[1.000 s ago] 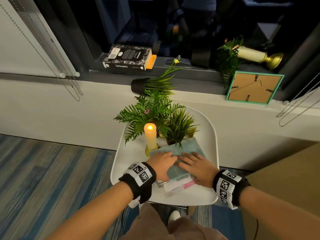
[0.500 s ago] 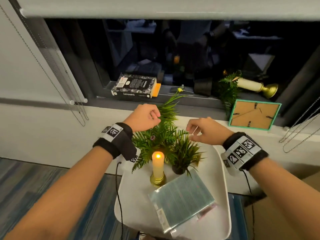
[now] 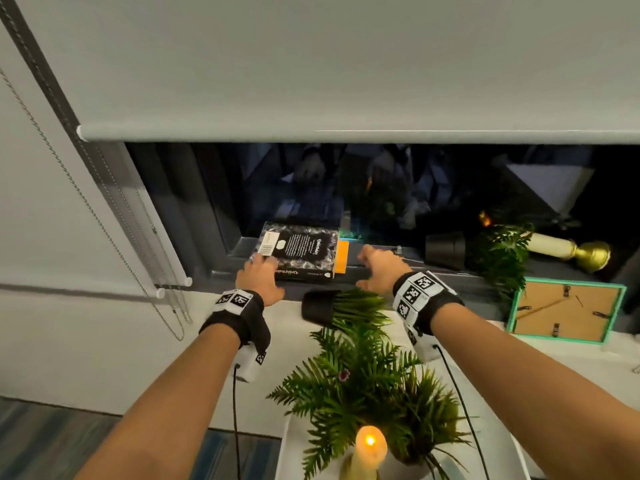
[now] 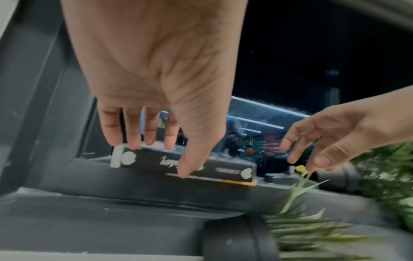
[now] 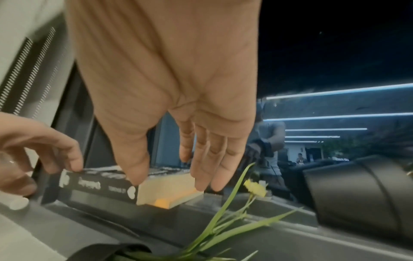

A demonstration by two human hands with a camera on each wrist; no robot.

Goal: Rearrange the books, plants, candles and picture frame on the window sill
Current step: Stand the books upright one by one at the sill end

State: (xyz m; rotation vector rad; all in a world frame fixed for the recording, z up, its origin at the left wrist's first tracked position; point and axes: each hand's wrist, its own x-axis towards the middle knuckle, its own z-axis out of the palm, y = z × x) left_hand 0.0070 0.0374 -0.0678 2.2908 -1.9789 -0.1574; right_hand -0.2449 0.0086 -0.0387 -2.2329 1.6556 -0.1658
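Note:
A black book [image 3: 304,247] lies flat on a thin orange book [image 3: 342,261] at the left of the dark window sill [image 3: 291,293]. My left hand [image 3: 258,268] is at its near left corner: nearly straight fingertips [image 4: 134,144] touch the cover and the thumb is at the spine [image 4: 223,167]. My right hand [image 3: 372,263] hovers open just right of the books, its fingers [image 5: 201,173] over the page edge [image 5: 165,189]. A black-potted grass plant [image 3: 320,306] lies tipped over between my wrists.
Further right on the sill lie a second tipped black pot [image 3: 445,251] with a fern [image 3: 498,261], a toppled candle in a gold holder [image 3: 568,247] and a teal picture frame [image 3: 564,310], face down. Below me stand ferns [image 3: 363,386] and a lit candle [image 3: 369,448]. A roller blind [image 3: 311,81] hangs above.
Both hands left the pale book on the white seat, rose over the plants and reached forward to the black book on the sill. My view tilted up.

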